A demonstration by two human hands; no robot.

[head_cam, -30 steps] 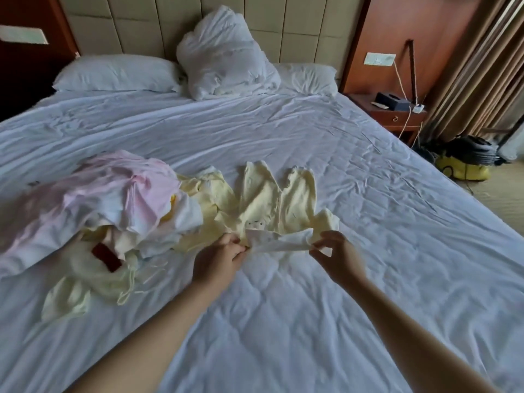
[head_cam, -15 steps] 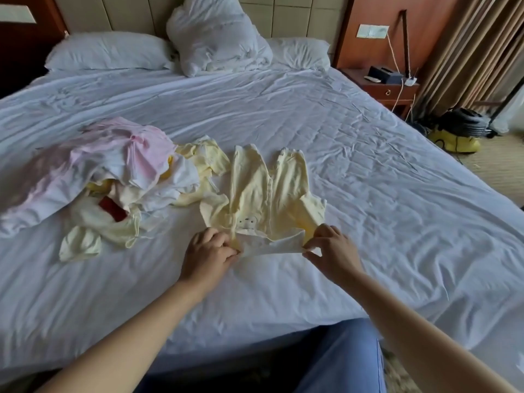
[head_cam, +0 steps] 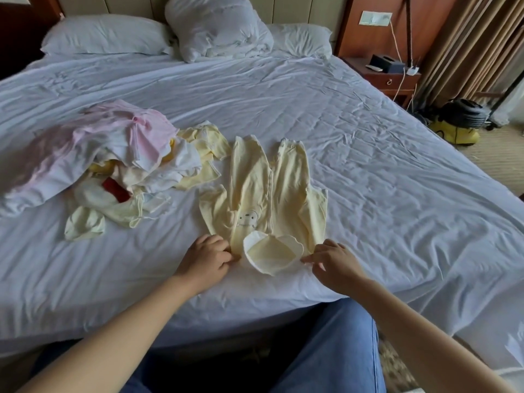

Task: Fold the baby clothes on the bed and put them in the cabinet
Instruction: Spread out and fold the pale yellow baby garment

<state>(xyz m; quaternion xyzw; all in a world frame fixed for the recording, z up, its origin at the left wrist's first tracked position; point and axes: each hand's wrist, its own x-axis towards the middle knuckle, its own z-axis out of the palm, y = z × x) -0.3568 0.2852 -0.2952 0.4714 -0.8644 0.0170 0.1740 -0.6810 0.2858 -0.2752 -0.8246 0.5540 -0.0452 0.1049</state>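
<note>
Now the bed [head_cam: 368, 143] carries a heap of unfolded baby clothes [head_cam: 113, 160] and, beside it, the yellow romper [head_cam: 252, 188], lowered flat since a second ago, so folding can begin; left grip [head_cam: 207, 258] pinches one shoulder, right grip [head_cam: 333, 262] rests straight-fingered on the other.

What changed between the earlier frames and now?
The yellow romper, held taut by its collar between both hands, has been laid flat on the bed. The right hand has let go, fingers straight; the left hand still pinches its shoulder. The clothes pile is unchanged.
</note>
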